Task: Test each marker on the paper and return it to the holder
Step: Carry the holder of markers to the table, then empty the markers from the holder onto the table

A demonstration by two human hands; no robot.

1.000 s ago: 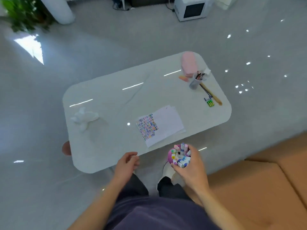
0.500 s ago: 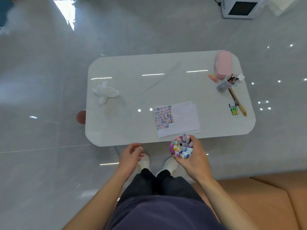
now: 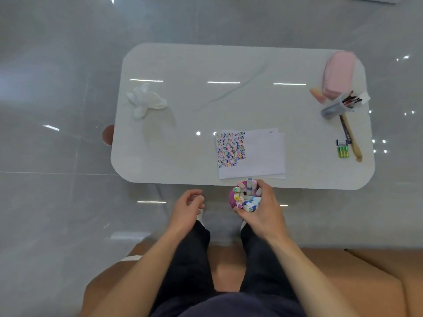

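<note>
Grip of right hand (image 3: pixel 263 211) curled round the pink holder (image 3: pixel 231 200), wrapped on from the right side and from below, one digit hooked over the far rim. Holder packed with capped markers (image 3: pixel 248 199), caps up and leaning at mixed angles. Placed at the near edge of the table (image 3: pixel 206 106), directly in front of the paper (image 3: pixel 263 154); resting on that edge or held clear of it, impossible to tell. Left hand (image 3: pixel 185 209) level with the holder and apart from it, fingers loosely curled, nothing between them.

Just beyond the holder, paper in a small white stack on the table, left part filled with rows of coloured squiggles (image 3: pixel 231 149), right part almost blank. Farther out, crumpled white tissue (image 3: pixel 146 100) toward the far left. At the right end, a pink case (image 3: pixel 338 74), a clear cup (image 3: pixel 335 107) of pens just beside it, then a wooden-handled brush (image 3: pixel 352 140) with a small green pack (image 3: pixel 343 152) next to it. Nearest the camera, dark trousers (image 3: pixel 190 259) and a tan sofa (image 3: pixel 354 282).
</note>
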